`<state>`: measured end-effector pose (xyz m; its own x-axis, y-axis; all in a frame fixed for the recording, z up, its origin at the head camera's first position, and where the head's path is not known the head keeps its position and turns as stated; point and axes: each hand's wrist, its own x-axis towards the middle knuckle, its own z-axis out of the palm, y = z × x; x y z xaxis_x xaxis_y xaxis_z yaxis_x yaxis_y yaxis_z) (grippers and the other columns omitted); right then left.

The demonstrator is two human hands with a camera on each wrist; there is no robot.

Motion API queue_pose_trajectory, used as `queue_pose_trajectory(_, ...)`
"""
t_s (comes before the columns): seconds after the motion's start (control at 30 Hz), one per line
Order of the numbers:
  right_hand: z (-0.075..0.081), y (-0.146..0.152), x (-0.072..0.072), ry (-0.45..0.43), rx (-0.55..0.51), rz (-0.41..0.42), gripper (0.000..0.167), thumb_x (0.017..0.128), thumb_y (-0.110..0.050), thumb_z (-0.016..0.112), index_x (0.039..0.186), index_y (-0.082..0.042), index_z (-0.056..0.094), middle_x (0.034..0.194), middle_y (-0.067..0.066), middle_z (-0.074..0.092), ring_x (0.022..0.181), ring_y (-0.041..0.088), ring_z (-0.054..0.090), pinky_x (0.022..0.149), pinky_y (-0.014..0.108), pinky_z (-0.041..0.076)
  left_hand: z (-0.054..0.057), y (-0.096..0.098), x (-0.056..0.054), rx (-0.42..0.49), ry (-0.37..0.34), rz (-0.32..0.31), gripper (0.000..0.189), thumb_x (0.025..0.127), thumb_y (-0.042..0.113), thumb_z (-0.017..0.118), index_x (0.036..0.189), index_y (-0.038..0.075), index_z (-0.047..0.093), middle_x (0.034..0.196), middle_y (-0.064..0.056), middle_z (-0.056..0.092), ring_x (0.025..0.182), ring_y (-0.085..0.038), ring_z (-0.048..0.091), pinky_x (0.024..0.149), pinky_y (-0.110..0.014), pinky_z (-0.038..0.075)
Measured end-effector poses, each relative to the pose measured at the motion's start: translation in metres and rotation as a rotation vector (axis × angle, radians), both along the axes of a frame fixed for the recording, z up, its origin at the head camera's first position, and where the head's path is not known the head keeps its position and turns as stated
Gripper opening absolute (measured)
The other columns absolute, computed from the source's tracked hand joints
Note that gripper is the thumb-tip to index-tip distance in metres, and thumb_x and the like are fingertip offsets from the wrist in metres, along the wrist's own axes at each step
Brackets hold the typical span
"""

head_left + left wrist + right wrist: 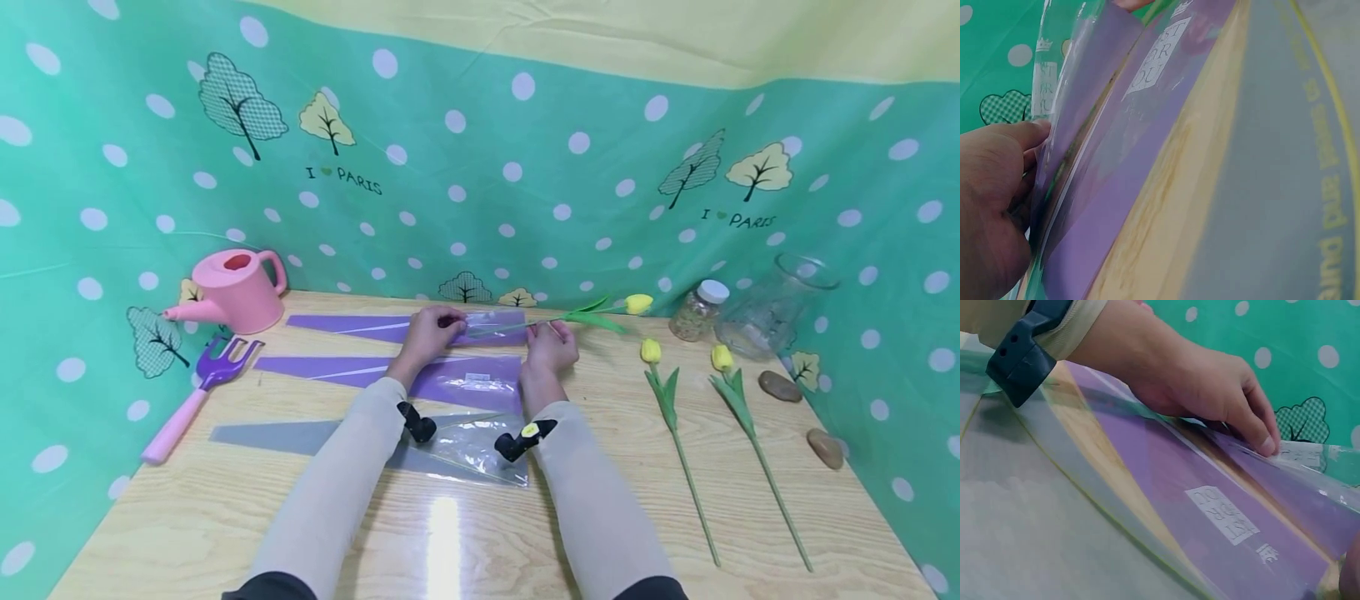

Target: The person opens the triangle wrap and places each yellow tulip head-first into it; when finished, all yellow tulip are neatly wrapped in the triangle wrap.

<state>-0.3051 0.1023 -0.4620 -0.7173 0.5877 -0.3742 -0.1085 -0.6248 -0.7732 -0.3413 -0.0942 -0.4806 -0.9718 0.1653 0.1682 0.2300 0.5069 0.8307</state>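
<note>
At the far side of the table, my left hand (433, 333) pinches the clear upper film of the back purple flower sleeve (352, 325), lifting it in the left wrist view. My right hand (551, 348) pinches the stem of a yellow tulip (638, 304) at the sleeve's wide right end. Its bloom points right, and its stem runs left over or within the film toward my left hand. Nearer me lie a second purple sleeve (465, 392), with a white printed label (1223, 514), and a grey sleeve (277, 434), both flat under my forearms.
Two more yellow tulips (671, 400) (750, 417) lie at right, near two brown stones (780, 386) (825, 448). Behind them stand a white-capped jar (697, 312) and a clear glass vase (765, 317). A pink watering can (243, 292) and a purple hand fork (217, 367) are at left.
</note>
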Motion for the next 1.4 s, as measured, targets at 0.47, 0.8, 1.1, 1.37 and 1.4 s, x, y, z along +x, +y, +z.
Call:
queue_pose_trajectory(0.47,0.0,-0.017,0.005,-0.177,0.23,-0.062,0.032,0.088,-0.001,0.075,0.119,-0.003,0.068,0.111,0.012,0.072,0.1,0.022,0.07,0.089,0.029,0.06,0.0,0.002,0.002,-0.011,0.002,0.005,0.021,0.098,0.015,0.071,0.116,0.007,0.077,0.122,-0.013,0.075,0.118,-0.031,0.068,0.108,-0.044,0.053)
queue_pose_trajectory(0.8,-0.001,-0.019,0.006,-0.232,0.256,-0.061,0.03,0.087,-0.005,0.079,0.116,-0.003,0.071,0.109,0.012,0.075,0.097,0.022,0.072,0.085,0.028,0.061,-0.001,0.002,0.002,-0.004,0.003,-0.005,0.02,0.097,0.014,0.072,0.116,0.006,0.076,0.12,-0.014,0.075,0.115,-0.031,0.069,0.105,-0.044,0.054)
queue_pose_trajectory(1.1,0.006,-0.004,0.012,-0.1,0.208,-0.096,0.045,0.088,-0.01,0.079,0.13,-0.005,0.062,0.108,0.007,0.067,0.1,0.022,0.069,0.091,0.029,0.061,-0.002,0.005,0.004,-0.005,-0.004,-0.007,0.021,0.097,0.014,0.072,0.116,0.005,0.076,0.118,-0.014,0.076,0.112,-0.031,0.069,0.104,-0.044,0.054)
queue_pose_trajectory(1.37,0.014,0.023,0.018,-0.09,0.048,-0.169,0.064,0.088,-0.013,0.082,0.143,-0.011,0.05,0.117,0.005,0.063,0.112,0.027,0.068,0.096,0.03,0.059,-0.003,0.004,0.003,-0.006,-0.006,0.01,0.02,0.097,0.014,0.072,0.115,0.007,0.077,0.12,-0.015,0.075,0.115,-0.032,0.068,0.105,-0.045,0.054)
queue_pose_trajectory(1.4,0.014,0.026,0.018,-0.091,0.03,-0.178,0.064,0.088,-0.013,0.082,0.143,-0.011,0.049,0.118,0.006,0.063,0.113,0.026,0.068,0.097,0.031,0.059,-0.002,0.004,0.004,-0.01,-0.008,0.013,0.02,0.097,0.014,0.072,0.115,0.007,0.077,0.121,-0.015,0.074,0.116,-0.033,0.067,0.107,-0.046,0.053)
